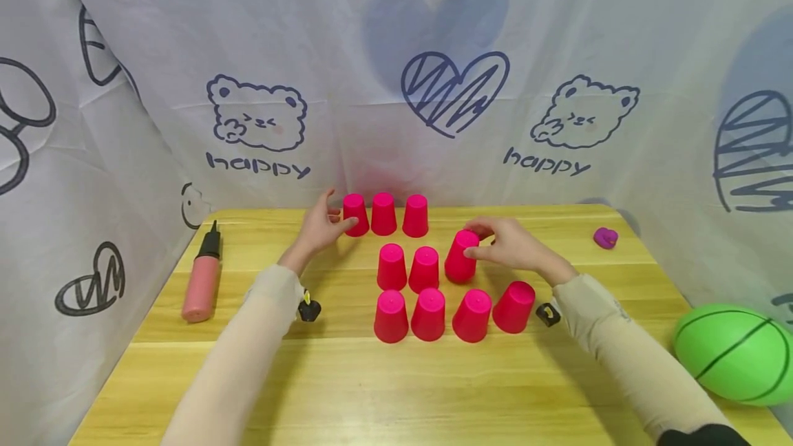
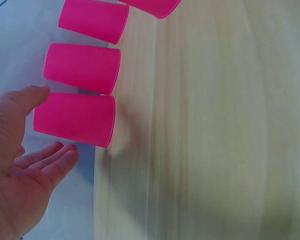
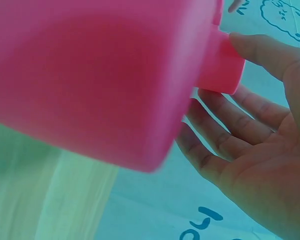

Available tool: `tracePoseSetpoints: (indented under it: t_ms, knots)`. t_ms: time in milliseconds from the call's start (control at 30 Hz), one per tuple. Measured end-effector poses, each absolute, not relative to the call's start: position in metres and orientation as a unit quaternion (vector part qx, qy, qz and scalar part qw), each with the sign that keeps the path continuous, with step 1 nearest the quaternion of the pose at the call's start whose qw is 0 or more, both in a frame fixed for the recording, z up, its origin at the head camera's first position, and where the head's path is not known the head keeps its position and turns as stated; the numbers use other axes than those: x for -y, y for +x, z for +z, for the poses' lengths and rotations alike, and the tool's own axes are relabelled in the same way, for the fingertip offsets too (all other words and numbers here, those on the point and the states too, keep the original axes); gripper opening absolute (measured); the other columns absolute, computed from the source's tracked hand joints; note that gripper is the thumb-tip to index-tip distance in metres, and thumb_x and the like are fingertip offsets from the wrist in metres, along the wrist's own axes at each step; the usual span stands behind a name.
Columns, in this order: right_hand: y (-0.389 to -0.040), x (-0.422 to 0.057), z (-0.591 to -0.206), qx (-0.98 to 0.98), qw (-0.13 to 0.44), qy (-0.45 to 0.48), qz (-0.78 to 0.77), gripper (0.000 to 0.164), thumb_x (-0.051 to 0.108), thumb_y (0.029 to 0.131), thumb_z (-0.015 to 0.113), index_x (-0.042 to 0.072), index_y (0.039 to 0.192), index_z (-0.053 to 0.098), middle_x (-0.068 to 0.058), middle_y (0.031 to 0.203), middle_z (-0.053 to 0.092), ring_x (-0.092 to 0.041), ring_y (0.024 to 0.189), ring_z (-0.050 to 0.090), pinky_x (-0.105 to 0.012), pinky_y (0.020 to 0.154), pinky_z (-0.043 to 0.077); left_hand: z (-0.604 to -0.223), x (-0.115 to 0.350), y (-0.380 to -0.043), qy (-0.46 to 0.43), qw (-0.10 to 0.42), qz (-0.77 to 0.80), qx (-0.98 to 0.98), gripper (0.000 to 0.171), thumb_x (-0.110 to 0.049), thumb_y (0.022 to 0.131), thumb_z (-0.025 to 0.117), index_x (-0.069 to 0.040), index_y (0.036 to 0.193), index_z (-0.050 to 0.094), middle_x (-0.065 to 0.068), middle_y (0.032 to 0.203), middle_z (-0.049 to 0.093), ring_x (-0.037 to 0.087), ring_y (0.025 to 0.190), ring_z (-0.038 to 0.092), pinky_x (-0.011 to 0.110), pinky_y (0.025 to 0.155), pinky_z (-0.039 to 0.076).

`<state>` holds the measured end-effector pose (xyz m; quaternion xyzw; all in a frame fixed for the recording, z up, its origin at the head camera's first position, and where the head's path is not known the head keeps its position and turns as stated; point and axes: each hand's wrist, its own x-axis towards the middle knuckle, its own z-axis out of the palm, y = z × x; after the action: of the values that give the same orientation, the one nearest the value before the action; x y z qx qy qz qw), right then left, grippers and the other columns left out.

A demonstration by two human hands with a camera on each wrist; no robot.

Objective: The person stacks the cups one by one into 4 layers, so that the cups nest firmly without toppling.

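Observation:
Pink cups stand upside down in three rows on the table. My left hand (image 1: 321,224) is at the left end of the back row, beside the leftmost cup (image 1: 354,215). Its thumb is at that cup's near side, while the other fingers are spread with a small gap from it in the left wrist view. The right hand (image 1: 511,243) holds the right cup (image 1: 460,258) of the middle row between thumb and fingers. Close to the right wrist camera, another pink cup (image 3: 90,75) partly blocks the view of that hold.
A pink pump (image 1: 201,281) with a black nozzle lies at the left. Small black objects (image 1: 308,308) sit near both forearms. Toward the back right is a purple object (image 1: 605,237); a green ball (image 1: 734,354) is at the right edge. A printed cloth (image 1: 365,136) hangs behind the table.

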<state>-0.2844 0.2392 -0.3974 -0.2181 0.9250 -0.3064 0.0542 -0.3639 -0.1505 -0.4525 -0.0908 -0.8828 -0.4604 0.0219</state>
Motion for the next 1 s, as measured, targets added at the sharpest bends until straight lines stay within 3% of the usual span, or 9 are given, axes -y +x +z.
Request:
tracePoseSetpoints:
  t_ms: [533, 867, 1000]
  knots:
    - [-0.317, -0.234, -0.38, -0.927, 0.043, -0.183, -0.326, 0.048, 0.021, 0.093, 0.079, 0.002, 0.135, 0.066, -0.017, 0.124, 0.073, -0.034, 0.114, 0.068, -0.051, 0.099, 0.06, -0.445, 0.164, -0.328, -0.114, 0.033, -0.422, 0.899, 0.089, -0.027, 0.098, 0.075, -0.006, 0.166, 0.021, 0.033, 0.145, 0.057, 0.046, 0.127, 0.065, 0.058, 0.102, 0.058]
    - [-0.346, -0.224, -0.374, -0.923, 0.043, -0.159, -0.347, 0.05, 0.02, 0.093, 0.079, -0.003, 0.135, 0.064, -0.024, 0.13, 0.069, -0.041, 0.119, 0.067, -0.052, 0.103, 0.057, -0.431, 0.151, -0.302, -0.177, 0.079, -0.42, 0.887, 0.066, -0.02, 0.098, 0.074, -0.001, 0.153, 0.045, 0.031, 0.131, 0.068, 0.045, 0.113, 0.073, 0.055, 0.097, 0.061]
    - [-0.354, -0.222, -0.378, -0.921, 0.044, -0.158, -0.353, 0.049, 0.017, 0.093, 0.078, -0.005, 0.135, 0.064, -0.027, 0.13, 0.069, -0.041, 0.12, 0.066, -0.051, 0.103, 0.057, -0.429, 0.14, -0.295, -0.21, 0.077, -0.434, 0.873, 0.061, -0.019, 0.097, 0.077, -0.004, 0.15, 0.051, 0.025, 0.127, 0.071, 0.04, 0.111, 0.075, 0.052, 0.096, 0.062]
